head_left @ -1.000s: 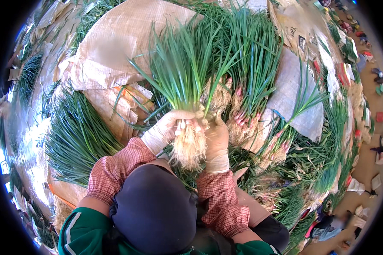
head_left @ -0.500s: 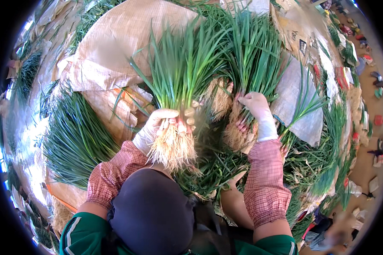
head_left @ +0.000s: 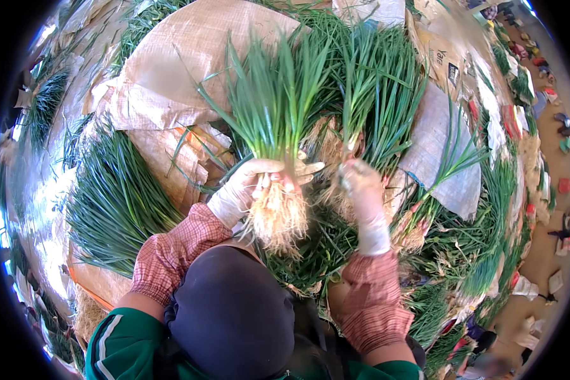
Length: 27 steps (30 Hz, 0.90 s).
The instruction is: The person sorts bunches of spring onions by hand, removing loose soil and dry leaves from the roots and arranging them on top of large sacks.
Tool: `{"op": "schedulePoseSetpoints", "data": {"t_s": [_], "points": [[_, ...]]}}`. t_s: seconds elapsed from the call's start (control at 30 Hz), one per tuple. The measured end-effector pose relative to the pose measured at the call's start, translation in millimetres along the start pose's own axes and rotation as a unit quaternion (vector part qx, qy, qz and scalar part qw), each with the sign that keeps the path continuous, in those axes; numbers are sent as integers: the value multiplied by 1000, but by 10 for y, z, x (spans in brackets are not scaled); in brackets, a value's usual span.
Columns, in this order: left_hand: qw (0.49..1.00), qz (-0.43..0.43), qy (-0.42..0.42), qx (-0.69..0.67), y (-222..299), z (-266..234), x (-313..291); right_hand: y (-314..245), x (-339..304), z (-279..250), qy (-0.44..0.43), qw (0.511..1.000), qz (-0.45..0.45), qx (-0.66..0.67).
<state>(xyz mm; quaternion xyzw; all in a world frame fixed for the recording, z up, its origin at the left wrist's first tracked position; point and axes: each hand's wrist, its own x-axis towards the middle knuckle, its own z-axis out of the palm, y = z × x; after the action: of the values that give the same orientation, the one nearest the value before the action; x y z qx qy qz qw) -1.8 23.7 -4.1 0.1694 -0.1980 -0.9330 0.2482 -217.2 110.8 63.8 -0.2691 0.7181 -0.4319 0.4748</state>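
My left hand, in a pale thin glove, grips a thick bunch of green onions just above the roots. Its leaves fan upward, and a tangle of pale roots hangs below my fingers. To the right, my right hand is closed at the base of a few green onion stalks; motion blurs its fingertips. Behind that hand lies a larger pile of green onions with tan roots showing between the two hands. Checked sleeve covers are on both forearms.
A big pile of long green leaves lies at the left. A tan woven sack spreads at the far side, a grey sheet at the right. Loose stalks and leaf scraps lie close by.
My right hand has come down and left from the pile, with stalks in its fingers. My left hand and its bunch have shifted slightly right.
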Motion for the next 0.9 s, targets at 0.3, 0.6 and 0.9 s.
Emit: {"op": "schedulePoseSetpoints", "data": {"t_s": [0.3, 0.6, 0.9], "points": [[994, -97, 14, -55, -92, -177, -14, 291, -86, -152, 32, 973, -40, 226], [996, -68, 2, -50, 12, 31, -74, 167, -212, 274, -69, 982, -84, -155], [986, -150, 46, -57, -88, -281, -50, 424, 171, 637, 85, 960, -127, -235]]}}
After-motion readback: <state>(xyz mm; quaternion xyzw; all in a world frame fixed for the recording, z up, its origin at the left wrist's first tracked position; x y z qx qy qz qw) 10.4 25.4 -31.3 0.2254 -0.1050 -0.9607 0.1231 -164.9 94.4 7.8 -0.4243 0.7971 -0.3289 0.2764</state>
